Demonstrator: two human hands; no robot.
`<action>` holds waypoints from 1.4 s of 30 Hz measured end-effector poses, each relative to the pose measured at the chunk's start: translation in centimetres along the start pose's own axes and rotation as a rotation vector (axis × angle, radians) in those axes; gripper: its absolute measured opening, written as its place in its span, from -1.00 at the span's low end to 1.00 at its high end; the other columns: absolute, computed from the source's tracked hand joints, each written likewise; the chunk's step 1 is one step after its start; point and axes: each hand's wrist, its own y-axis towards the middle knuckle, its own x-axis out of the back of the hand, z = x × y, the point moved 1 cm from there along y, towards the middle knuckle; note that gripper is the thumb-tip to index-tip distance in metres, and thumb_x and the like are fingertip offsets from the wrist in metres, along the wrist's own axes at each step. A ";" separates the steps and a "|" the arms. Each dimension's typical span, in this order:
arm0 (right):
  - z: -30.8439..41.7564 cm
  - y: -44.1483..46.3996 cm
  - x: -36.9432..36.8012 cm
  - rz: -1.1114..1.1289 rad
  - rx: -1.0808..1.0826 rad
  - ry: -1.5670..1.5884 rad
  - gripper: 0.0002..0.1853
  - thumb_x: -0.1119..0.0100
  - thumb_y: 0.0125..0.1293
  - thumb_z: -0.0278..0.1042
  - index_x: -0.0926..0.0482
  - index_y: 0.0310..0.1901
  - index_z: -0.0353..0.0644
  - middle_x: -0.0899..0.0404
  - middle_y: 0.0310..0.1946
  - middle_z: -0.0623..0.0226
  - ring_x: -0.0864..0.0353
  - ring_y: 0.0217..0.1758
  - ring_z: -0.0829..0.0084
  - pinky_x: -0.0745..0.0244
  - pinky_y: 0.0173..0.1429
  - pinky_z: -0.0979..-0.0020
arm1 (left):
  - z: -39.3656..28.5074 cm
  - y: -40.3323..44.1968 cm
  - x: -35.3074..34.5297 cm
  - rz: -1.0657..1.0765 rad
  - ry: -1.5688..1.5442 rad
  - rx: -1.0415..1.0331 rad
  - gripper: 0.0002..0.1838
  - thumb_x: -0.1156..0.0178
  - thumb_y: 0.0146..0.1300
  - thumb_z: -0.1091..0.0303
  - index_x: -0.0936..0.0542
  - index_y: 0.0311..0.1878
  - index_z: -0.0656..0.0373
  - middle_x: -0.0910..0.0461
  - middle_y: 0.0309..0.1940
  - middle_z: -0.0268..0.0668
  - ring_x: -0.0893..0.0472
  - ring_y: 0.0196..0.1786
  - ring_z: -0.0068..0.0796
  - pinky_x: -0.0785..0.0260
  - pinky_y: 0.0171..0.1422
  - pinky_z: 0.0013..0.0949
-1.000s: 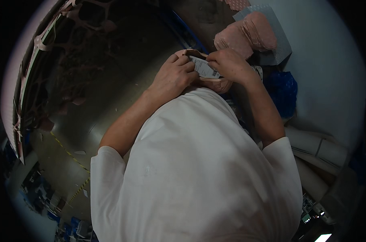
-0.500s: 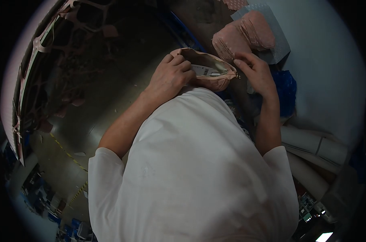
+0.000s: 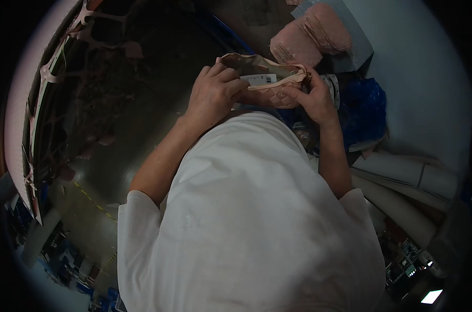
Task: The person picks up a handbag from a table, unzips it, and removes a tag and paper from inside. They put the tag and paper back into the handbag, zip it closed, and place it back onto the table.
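A pink quilted zip pouch (image 3: 281,99) is held in front of my chest with its zipper undone and its mouth gaping. Inside it shows a white label (image 3: 259,79) with dark print. My left hand (image 3: 212,92) is closed on the pouch's left end, fingers curled over the rim. At the other end my right hand (image 3: 319,102) pinches the corner by the zipper's end, thumb on the near side. The far fingers of the right hand are partly hidden behind the pouch.
Stacked pink quilted pieces (image 3: 311,36) lie beyond the pouch on a grey sheet (image 3: 358,60). A blue plastic bag (image 3: 368,114) is to the right, above pale rolls (image 3: 397,169). Pink cut-out scrap material (image 3: 48,75) hangs at the left. Yellow floor tape (image 3: 93,200) runs lower left.
My right hand has moved in from beside the pouch and now grips its right end. The pouch has tipped and risen slightly, and the left hand keeps its hold.
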 end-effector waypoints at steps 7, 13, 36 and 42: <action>0.6 -0.6 0.2 -0.106 0.046 0.261 -0.57 -0.36 0.28 -0.53 -0.53 0.18 -0.35 -0.67 0.04 0.23 -0.62 0.09 0.49 -0.53 0.24 0.42 | 0.6 0.7 3.1 -0.349 -0.247 0.217 -0.11 -0.62 -0.07 0.23 -0.47 0.40 0.04 -0.48 0.25 -0.14 -0.47 0.30 -0.08 -0.38 0.39 -0.16; 0.2 0.3 0.6 -0.112 0.073 0.333 -0.56 -0.35 0.33 -0.48 -0.52 0.22 -0.36 -0.65 0.07 0.19 -0.61 0.12 0.45 -0.50 0.29 0.39 | 2.3 -0.1 2.3 -0.025 -1.040 0.607 -0.01 -0.64 0.02 0.07 -0.35 0.44 0.24 -0.53 0.24 -0.18 -0.57 0.22 -0.33 -0.45 0.32 -0.28; 0.1 -0.1 4.5 0.031 -0.104 0.475 -0.67 -0.10 0.56 -0.38 -0.56 0.22 -0.36 -0.71 -0.07 0.20 -0.71 -0.07 0.50 -0.68 -0.01 0.41 | 3.6 -3.0 -0.2 -0.233 -0.762 0.482 -0.19 -0.64 -0.04 0.41 -0.43 0.30 0.11 -0.53 0.09 -0.33 -0.54 0.12 -0.45 -0.50 0.22 -0.35; 0.9 0.4 3.2 -0.063 -0.092 0.379 -0.70 -0.15 0.51 -0.43 -0.60 0.19 -0.32 -0.73 -0.13 0.22 -0.73 -0.11 0.51 -0.71 -0.12 0.46 | 4.2 -4.2 -1.0 -0.225 -0.810 0.538 -0.16 -0.65 -0.03 0.41 -0.40 0.33 0.12 -0.52 0.10 -0.31 -0.53 0.13 -0.44 -0.47 0.23 -0.38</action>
